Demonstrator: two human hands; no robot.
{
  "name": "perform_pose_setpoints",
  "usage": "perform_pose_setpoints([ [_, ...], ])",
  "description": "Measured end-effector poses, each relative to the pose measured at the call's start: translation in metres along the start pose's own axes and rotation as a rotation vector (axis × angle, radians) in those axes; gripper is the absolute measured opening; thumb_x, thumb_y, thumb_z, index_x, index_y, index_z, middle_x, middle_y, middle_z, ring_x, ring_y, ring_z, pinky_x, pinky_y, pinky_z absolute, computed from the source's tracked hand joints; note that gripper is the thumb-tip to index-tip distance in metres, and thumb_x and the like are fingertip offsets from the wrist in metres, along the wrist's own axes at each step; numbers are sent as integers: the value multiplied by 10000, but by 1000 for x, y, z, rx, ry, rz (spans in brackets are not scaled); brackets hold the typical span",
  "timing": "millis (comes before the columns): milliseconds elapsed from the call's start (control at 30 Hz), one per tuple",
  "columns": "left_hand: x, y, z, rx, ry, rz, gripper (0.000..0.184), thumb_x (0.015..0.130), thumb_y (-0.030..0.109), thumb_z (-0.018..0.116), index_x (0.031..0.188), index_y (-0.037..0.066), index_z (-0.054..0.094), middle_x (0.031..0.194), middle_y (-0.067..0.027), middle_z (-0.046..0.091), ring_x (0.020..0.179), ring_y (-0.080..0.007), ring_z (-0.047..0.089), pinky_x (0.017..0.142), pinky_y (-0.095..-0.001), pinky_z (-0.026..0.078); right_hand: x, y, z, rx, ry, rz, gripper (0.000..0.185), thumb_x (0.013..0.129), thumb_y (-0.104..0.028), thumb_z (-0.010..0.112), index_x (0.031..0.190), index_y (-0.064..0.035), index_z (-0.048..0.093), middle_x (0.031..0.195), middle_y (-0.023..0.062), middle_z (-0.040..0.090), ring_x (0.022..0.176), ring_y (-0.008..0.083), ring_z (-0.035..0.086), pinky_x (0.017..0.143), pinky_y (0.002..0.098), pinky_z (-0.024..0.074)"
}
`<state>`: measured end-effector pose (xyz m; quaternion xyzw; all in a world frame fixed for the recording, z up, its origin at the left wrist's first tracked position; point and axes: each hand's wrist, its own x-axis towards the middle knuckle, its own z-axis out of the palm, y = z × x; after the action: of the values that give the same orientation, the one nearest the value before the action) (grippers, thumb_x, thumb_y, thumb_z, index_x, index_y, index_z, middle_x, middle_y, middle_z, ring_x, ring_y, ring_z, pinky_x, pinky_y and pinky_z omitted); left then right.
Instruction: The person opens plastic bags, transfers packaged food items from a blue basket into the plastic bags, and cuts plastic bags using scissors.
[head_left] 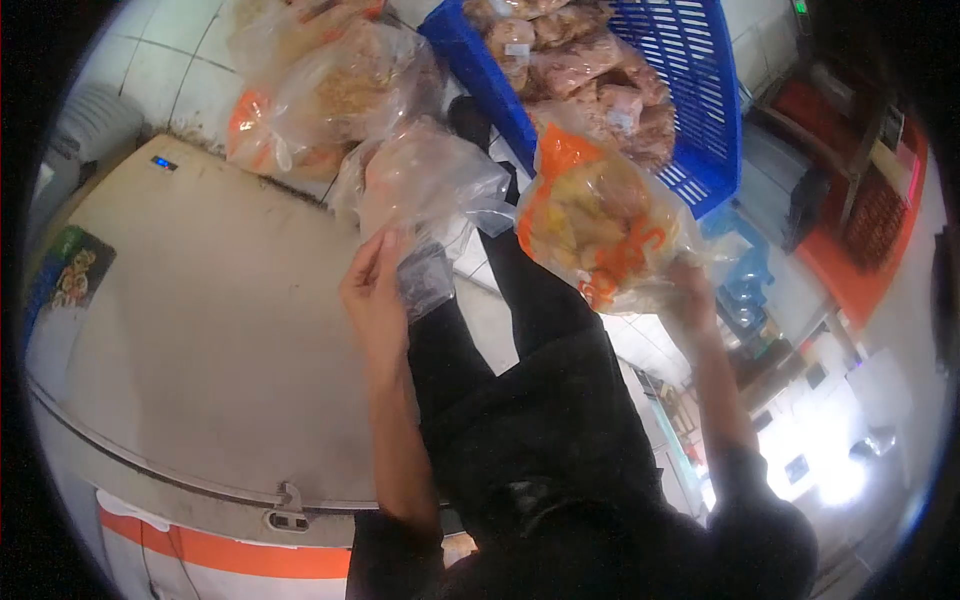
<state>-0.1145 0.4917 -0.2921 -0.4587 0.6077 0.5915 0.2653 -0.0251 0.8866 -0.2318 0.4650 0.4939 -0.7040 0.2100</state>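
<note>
My left hand pinches the edge of a clear plastic bag, which looks thin and crumpled; its contents cannot be made out. On the other side, my right hand is closed round the gathered end of a bag of raw meat pieces. That bag is clear with orange print, and yellowish, pinkish pieces show through. It hangs in front of the near edge of a blue plastic crate, which holds several bags of meat.
A chest freezer with a closed, stained lid stands on the left. More filled bags lie on the tiled floor beyond it. An orange-edged shelf and a bright light are on the right.
</note>
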Motion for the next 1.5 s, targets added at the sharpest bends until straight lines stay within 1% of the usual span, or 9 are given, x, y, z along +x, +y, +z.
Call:
perform_pose_setpoints([
  [333,18,6,-12,-129,-141,34,386,951,216,647,1270,-1,616,1164,-148,674,1042,-139,609,744,-268,486,6,-14,150,-970,-570,-309,352,858,-105,642,1182,32,633,1091,98,693,911,166,640,807,318,520],
  [500,9,-21,-32,373,-18,526,333,907,38,589,1229,-50,594,1104,-190,678,1022,-250,647,831,-367,507,37,47,232,-250,59,32,169,906,-116,575,999,12,635,917,58,648,865,164,627,778,310,513],
  [667,1,-37,-22,484,189,235,384,836,-41,506,1212,-67,580,1075,-265,659,977,-346,666,856,-390,504,51,127,252,-263,48,-278,191,957,-164,542,1076,-21,586,995,66,613,898,194,628,792,331,533],
  [767,3,-44,-24,458,117,256,408,811,-48,485,1205,-72,586,1097,-281,658,986,-360,669,855,-393,504,50,152,289,405,57,38,318,938,-199,605,1169,13,551,1072,110,625,983,217,620,845,340,519],
  [1033,6,-45,-52,380,100,167,402,794,-36,487,1167,-89,627,1004,-234,695,873,-278,675,784,-358,506,104,221,255,-814,-416,-227,587,867,-372,704,1220,65,535,1088,212,650,1041,331,641,902,428,498],
  [1100,-3,-22,-54,278,98,-116,410,795,-29,492,1178,-86,627,1008,-227,690,883,-265,663,817,-352,501,90,122,260,-1168,-340,158,582,807,-365,750,1202,19,562,1109,209,636,1053,388,616,919,469,477],
  [1200,-4,-5,-47,508,36,-61,425,807,-11,548,1226,-27,615,1030,-159,692,750,-213,670,648,-305,523,109,117,232,-1469,363,-688,626,728,-398,802,1158,-7,570,1018,190,669,952,398,634,829,479,482],
  [1300,20,-62,-54,709,245,681,437,796,-9,553,1229,-15,610,1065,-170,680,882,-297,674,736,-373,536,137,119,214,-1205,240,-324,639,748,-314,802,1218,6,511,1215,250,572,1103,406,561,948,438,442],
  [1500,3,-89,-93,709,397,227,288,784,-44,529,1063,-65,596,1016,-217,648,971,-425,604,938,-429,446,127,156,208,-432,392,-542,369,918,-190,626,1170,47,500,1104,215,630,1004,322,612,899,407,462],
])
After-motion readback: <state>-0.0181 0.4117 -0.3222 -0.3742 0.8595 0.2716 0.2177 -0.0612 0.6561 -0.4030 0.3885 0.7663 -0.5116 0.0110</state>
